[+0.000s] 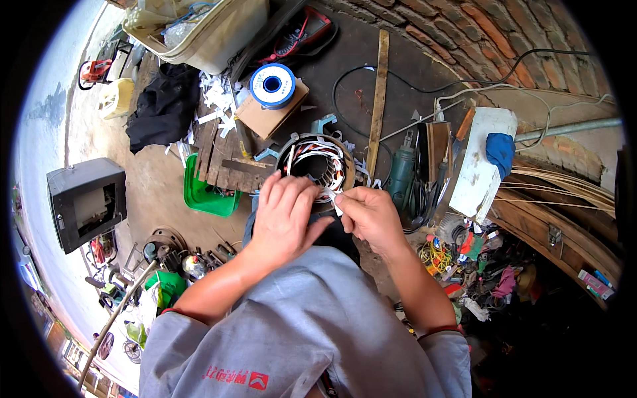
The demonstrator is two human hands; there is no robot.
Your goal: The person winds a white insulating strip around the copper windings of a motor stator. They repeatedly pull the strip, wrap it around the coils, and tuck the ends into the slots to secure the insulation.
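Note:
In front of me stands a round motor stator (348, 159), its open bore facing up. White sleeving and reddish-brown coil wires (317, 145) ring the inside. My left hand (284, 213) lies over the stator's near left rim, fingers stretched out and thumb pointing right; what is under the fingertips is hidden. At the near right rim my right hand (373, 217) pinches a narrow white strip (338, 208) between thumb and forefinger. The strip's upper end reaches the windings close to the left fingertips.
Behind the stator, a blue-rimmed white spool (273, 85) sits on a cardboard box (279, 113). A wooden stick (379, 99) and a green power tool (401, 174) are to the right. A green tray (207, 196) lies left. Tools and scraps (474, 259) pile up at lower right.

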